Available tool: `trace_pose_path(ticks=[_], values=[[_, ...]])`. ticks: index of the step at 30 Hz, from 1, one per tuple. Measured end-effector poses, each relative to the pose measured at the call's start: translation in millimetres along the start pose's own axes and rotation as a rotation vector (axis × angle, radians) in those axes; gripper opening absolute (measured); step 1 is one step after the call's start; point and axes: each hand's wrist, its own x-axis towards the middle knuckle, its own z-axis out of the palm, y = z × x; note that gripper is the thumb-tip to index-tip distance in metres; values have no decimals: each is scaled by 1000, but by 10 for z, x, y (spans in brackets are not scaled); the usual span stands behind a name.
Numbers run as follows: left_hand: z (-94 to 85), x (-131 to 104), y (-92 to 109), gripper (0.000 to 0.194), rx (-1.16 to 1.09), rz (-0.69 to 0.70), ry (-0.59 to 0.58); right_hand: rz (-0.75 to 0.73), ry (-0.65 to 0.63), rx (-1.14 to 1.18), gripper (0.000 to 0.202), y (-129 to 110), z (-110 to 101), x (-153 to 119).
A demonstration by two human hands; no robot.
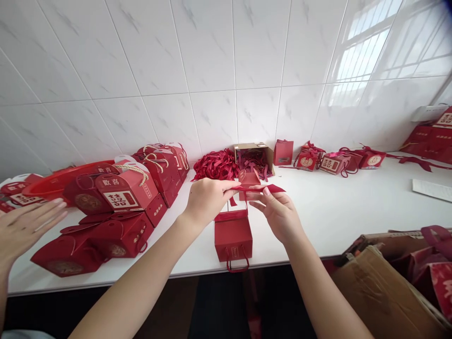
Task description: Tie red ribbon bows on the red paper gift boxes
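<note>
Between my two hands a red ribbon (254, 189) is stretched flat above the white counter. My left hand (208, 195) pinches its left part, fingers pressed together. On the other side my right hand (278, 209) grips it between thumb and fingers, and a short free end sticks out to the right. Just below and nearer to me sits a small red gift box (233, 233) with a cord handle lying over its front edge. Behind the ribbon stands another small red box (249, 179), partly covered by my hands and the ribbon.
A co-worker's hand (31, 226) is at the far left, beside stacked red boxes (123, 193) and an orange-red basin (45, 186). Along the wall lie a ribbon heap (217, 165), an open carton (270, 157) and several small boxes. A cardboard box (374, 282) stands at front right.
</note>
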Motion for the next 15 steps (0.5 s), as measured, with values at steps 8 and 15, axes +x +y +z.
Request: trace_pose_path(ticks=[8,15], values=[[-21,-61,91,7,-186,-218,-70,-8,46,-26,20,-68,54,-26],[-42,-108,77,7,-379,-319,-78,-33,58,-40,19,-67,32,-46]])
